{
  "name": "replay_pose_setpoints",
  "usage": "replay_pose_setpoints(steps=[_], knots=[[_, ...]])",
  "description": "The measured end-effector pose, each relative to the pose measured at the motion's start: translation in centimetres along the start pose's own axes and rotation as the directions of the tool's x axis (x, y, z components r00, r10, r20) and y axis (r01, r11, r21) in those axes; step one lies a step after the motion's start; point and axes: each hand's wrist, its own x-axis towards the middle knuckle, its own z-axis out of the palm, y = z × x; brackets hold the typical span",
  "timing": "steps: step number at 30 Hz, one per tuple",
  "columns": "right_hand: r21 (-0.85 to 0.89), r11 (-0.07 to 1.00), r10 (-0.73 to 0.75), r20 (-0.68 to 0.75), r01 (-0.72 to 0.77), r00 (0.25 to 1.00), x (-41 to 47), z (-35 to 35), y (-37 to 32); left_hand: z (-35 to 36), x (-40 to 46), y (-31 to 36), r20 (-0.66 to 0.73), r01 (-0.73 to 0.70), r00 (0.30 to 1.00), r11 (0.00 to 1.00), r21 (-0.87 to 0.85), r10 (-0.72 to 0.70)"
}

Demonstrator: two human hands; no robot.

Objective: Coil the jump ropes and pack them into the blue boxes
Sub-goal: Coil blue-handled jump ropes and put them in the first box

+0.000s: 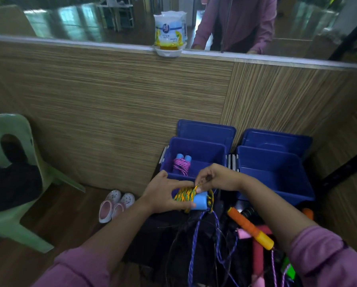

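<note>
- While the left hand (165, 193) grips a coiled yellow-green jump rope (186, 193) with blue handles (200, 200), the right hand (216, 177) pinches a strand just above the coil.
- Just beyond both hands stands an open blue box (196, 150) holding a coiled pink rope (181, 165).
- Beyond the right wrist sits a second blue box (276, 175).
- Below the hands lie loose ropes, among them an orange handle (248, 226).
</note>
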Motion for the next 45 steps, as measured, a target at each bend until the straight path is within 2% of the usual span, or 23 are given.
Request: replay_pose_setpoints(steps=[3, 8, 11, 14, 18, 20, 21, 24, 25, 33, 37, 39, 42, 45], knots=[[0.08, 0.997, 0.011, -0.03, -0.009, 0.999, 0.2, 0.1, 0.6, 0.1, 0.1, -0.2, -0.024, 0.034, 0.999, 0.999, -0.039, -0.035], [0.109, 0.994, -0.008, -0.112, 0.021, 0.994, 0.4, 0.1, 1.5, -0.1, 0.0, -0.5, -0.016, 0.116, 0.993, 0.98, -0.162, -0.12], [0.302, 0.952, 0.094, -0.126, -0.053, 0.988, 0.2, 0.4, 2.1, -0.1, 0.1, -0.5, 0.001, 0.182, 0.982, 0.95, -0.252, -0.188], [0.367, 0.922, 0.207, -0.201, -0.122, 0.958, 0.5, 1.3, 3.2, 0.5, 0.4, -1.1, -0.004, 0.244, 0.966, 0.919, -0.309, -0.258], [0.507, 0.845, 0.283, -0.161, -0.167, 0.946, 0.3, 3.2, 4.5, 2.0, 0.7, -2.4, 0.038, 0.325, 0.937, 0.824, -0.464, -0.348], [0.483, 0.844, 0.335, -0.134, -0.233, 0.933, 0.2, 4.2, 5.5, 2.6, 0.8, -2.7, 0.062, 0.338, 0.931, 0.786, -0.518, -0.359], [0.414, 0.868, 0.35, -0.119, -0.274, 0.929, 0.1, 4.7, 6.1, 2.8, 0.8, -2.8, 0.068, 0.34, 0.93, 0.78, -0.525, -0.36], [0.002, 0.94, 0.339, -0.112, -0.341, 0.934, -0.4, 6.1, 7.7, 3.1, 0.9, -2.9, 0.09, 0.356, 0.926, 0.773, -0.524, -0.366], [-0.058, 0.939, 0.329, -0.124, -0.338, 0.936, -0.5, 6.4, 8.0, 3.1, 0.9, -2.9, 0.096, 0.362, 0.924, 0.764, -0.534, -0.371], [0.053, 0.941, 0.33, -0.351, -0.333, 0.877, -1.6, 4.7, 8.7, 3.3, 0.9, -3.7, 0.085, 0.412, 0.891, 0.719, -0.56, -0.445], [0.058, 0.921, 0.353, -0.546, -0.386, 0.759, -2.0, 3.5, 9.2, 3.2, 0.1, -3.6, 0.105, 0.434, 0.879, 0.69, -0.579, -0.465], [0.123, 0.906, 0.391, -0.607, -0.405, 0.692, -2.7, 2.6, 9.9, 2.9, -0.4, -4.2, 0.103, 0.442, 0.871, 0.675, -0.59, -0.481], [0.194, 0.873, 0.453, -0.664, -0.447, 0.595, -4.5, 1.4, 10.7, 2.3, -1.3, -5.2, 0.111, 0.497, 0.849, 0.707, -0.503, -0.517], [0.186, 0.863, 0.468, -0.643, -0.47, 0.606, -5.2, 1.4, 11.0, 1.5, -1.8, -5.2, 0.126, 0.527, 0.835, 0.711, -0.466, -0.536]])
